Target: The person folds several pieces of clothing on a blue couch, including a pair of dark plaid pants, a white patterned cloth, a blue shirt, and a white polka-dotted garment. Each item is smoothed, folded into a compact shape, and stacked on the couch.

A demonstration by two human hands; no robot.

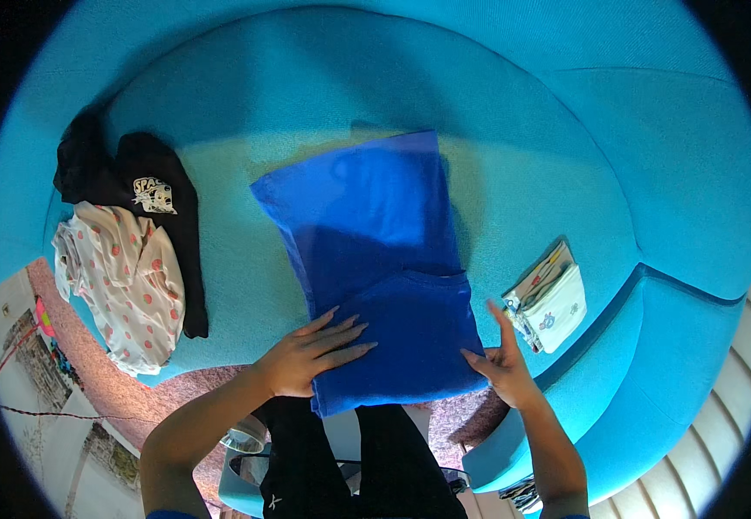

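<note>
A blue cloth garment (382, 240) lies partly folded on the turquoise sofa seat (233, 194), its near part doubled over and a curved neckline edge showing across the middle. Flat on the near left part of it rests my left hand (314, 357), palm down with the fingers apart. At the near right edge is my right hand (505, 370), its thumb at the cloth and its index finger pointing away, raised off it; whether it pinches the cloth cannot be told.
At the left lie a black garment with a white print (174, 240) and a white garment with strawberry prints (129, 279). Small folded light clothes (554, 305) lie at the right. The sofa's curved backrest (667, 363) rises at the right; a pink rug (103, 350) shows below left.
</note>
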